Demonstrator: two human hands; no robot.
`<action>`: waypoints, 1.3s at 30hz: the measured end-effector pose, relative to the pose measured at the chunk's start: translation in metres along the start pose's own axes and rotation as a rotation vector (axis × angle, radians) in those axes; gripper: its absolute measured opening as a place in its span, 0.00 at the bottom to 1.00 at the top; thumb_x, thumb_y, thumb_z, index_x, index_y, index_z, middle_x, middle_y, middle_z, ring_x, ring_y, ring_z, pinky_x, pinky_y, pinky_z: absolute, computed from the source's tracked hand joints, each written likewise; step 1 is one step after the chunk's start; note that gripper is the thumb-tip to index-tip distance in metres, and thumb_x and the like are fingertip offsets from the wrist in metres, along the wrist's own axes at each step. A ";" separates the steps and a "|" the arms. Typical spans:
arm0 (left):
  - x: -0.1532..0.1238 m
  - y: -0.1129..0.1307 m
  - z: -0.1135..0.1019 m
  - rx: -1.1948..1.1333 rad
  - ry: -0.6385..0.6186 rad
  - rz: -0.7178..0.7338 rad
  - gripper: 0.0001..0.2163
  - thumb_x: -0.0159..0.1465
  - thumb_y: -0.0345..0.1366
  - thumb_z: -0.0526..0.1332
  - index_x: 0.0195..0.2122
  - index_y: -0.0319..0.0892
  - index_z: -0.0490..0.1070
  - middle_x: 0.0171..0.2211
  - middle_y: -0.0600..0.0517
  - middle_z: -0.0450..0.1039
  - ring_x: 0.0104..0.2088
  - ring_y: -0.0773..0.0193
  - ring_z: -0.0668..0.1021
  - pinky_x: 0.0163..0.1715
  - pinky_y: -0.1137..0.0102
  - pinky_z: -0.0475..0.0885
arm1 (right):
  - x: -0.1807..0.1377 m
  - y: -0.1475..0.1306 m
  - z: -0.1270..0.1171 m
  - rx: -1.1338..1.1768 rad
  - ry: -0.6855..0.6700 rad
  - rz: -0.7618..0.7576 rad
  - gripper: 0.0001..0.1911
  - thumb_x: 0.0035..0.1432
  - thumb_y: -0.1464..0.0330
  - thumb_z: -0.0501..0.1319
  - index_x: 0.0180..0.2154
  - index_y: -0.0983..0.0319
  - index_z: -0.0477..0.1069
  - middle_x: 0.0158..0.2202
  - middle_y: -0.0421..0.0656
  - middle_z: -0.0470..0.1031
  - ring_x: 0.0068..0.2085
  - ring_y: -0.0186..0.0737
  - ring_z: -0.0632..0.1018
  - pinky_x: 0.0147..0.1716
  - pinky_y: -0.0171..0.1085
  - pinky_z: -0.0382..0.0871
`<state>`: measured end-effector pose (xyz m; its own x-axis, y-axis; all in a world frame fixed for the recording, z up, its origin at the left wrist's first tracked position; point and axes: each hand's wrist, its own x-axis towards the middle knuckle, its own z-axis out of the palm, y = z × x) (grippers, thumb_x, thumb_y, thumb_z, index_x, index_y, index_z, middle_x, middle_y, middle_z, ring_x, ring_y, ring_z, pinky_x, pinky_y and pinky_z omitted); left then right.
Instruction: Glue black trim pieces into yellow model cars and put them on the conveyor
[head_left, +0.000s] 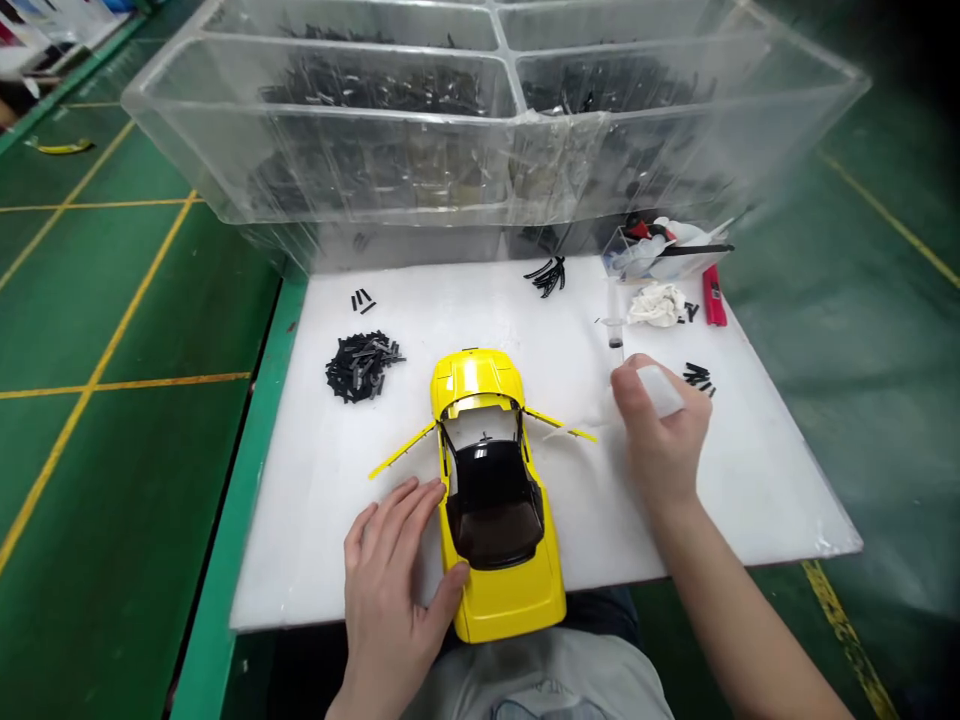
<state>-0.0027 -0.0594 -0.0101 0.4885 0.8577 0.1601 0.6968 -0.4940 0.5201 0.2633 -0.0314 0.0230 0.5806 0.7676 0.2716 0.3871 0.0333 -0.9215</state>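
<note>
A yellow model car body (510, 605) lies on the white work surface with both doors swung out. Its rear overhangs the front edge, and a dark window piece (495, 500) shows in its roof. My left hand (394, 570) steadies the left side, fingertips at the door opening and thumb on the rear body. To the right of the car, my right hand (664, 440) is closed around a white object (660, 390), its kind mostly hidden by the fingers. Just beyond the thumb is a clear syringe (615, 325); I cannot tell whether they touch.
A heap of small black strips (361, 366) lies left, with more black pieces (549, 276) at the back and right. Crumpled white tissue (657, 304), a red object (714, 296) and a small clear box (667, 255) stand back right. A large divided clear bin (375, 160) spans the back.
</note>
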 end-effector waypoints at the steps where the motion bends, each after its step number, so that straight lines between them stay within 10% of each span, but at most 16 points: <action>1: 0.000 -0.001 0.001 -0.002 0.012 0.005 0.21 0.69 0.46 0.52 0.60 0.44 0.61 0.57 0.44 0.71 0.60 0.49 0.69 0.59 0.55 0.55 | -0.001 0.001 0.002 -0.040 -0.016 -0.027 0.26 0.61 0.55 0.60 0.19 0.58 0.53 0.20 0.35 0.51 0.22 0.32 0.56 0.23 0.37 0.51; 39: 0.003 0.000 0.007 -0.005 0.106 0.047 0.20 0.69 0.44 0.53 0.57 0.39 0.66 0.52 0.40 0.73 0.57 0.48 0.71 0.58 0.58 0.60 | -0.004 0.008 0.019 -0.055 -0.100 -0.162 0.25 0.62 0.67 0.59 0.17 0.60 0.50 0.17 0.34 0.53 0.21 0.28 0.58 0.22 0.35 0.52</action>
<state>0.0022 -0.0575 -0.0155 0.4622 0.8442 0.2716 0.6716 -0.5332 0.5144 0.2506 -0.0223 0.0096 0.4348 0.8147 0.3837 0.5096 0.1286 -0.8507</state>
